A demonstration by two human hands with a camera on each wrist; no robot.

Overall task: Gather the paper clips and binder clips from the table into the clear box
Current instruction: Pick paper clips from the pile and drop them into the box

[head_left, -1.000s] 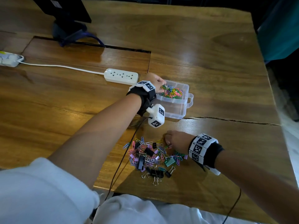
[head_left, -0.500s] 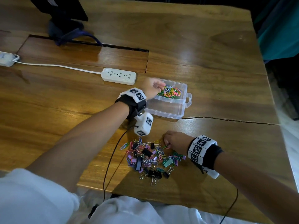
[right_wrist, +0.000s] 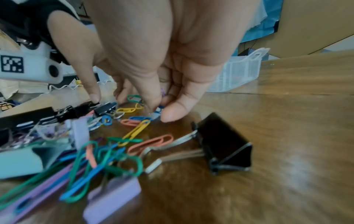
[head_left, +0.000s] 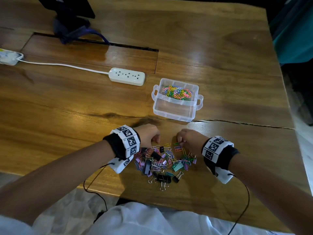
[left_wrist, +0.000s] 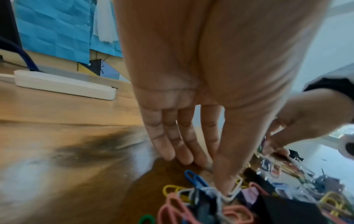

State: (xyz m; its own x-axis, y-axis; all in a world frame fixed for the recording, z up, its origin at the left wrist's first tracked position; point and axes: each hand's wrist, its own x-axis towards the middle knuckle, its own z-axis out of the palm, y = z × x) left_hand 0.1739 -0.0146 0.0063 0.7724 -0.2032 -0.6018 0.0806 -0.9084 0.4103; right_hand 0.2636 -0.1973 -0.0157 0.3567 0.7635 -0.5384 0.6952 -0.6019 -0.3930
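Note:
A clear box (head_left: 172, 116) sits on the wooden table with coloured paper clips (head_left: 177, 93) in its far compartment; the near compartment looks bare. Close to me lies a pile of paper clips and binder clips (head_left: 160, 162). My left hand (head_left: 153, 138) is at the pile's far left edge, and in the left wrist view its fingers (left_wrist: 182, 157) point straight down and touch the table while the thumb presses on a white clip. At the far right edge my right hand (head_left: 182, 141) pinches a few paper clips (right_wrist: 134, 98) between thumb and curled fingers. A black binder clip (right_wrist: 224, 144) lies beside it.
A white power strip (head_left: 127, 76) with its cord lies left of the box. A dark monitor stand (head_left: 71, 26) occupies the far left. A crack (head_left: 245, 123) runs across the table right of the box. The table's near edge is just behind the pile.
My left hand has left the box and come back down to the pile's far left edge. The right hand stays at the pile, still picking at clips.

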